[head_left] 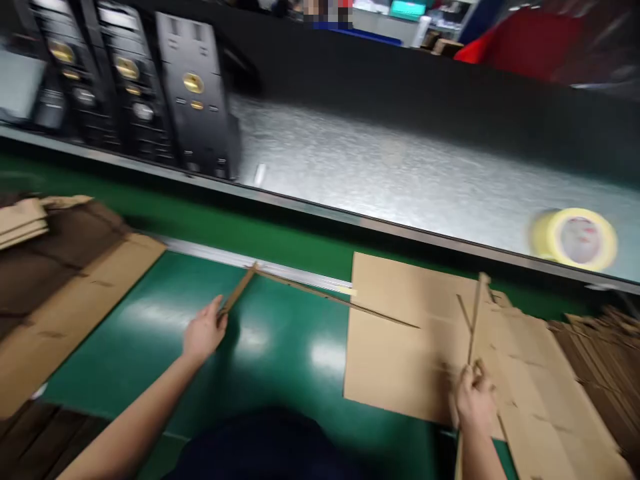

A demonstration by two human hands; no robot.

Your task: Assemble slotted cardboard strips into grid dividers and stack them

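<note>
My left hand [204, 331] is closed on one end of a narrow cardboard strip [241, 288] above the green work surface [285, 363]. From that strip's far corner, a long thin cardboard edge [335, 299] runs right and ends over a flat cardboard sheet [395, 353]. At the right, my right hand [477, 398] pinches another cardboard strip [475, 320], seen almost edge-on and slanting upward. A thin dark piece crosses beside it. Whether the two held strips are joined I cannot tell. Slotted cardboard sheets [550, 407] lie just right of my right hand.
Stacks of slotted cardboard [75, 260] lie at the left, and more cardboard pieces [607, 367] at the far right. A raised metal shelf [350, 160] spans the back, bearing a yellow tape roll [606, 239] and several black panels [193, 127] with gold discs.
</note>
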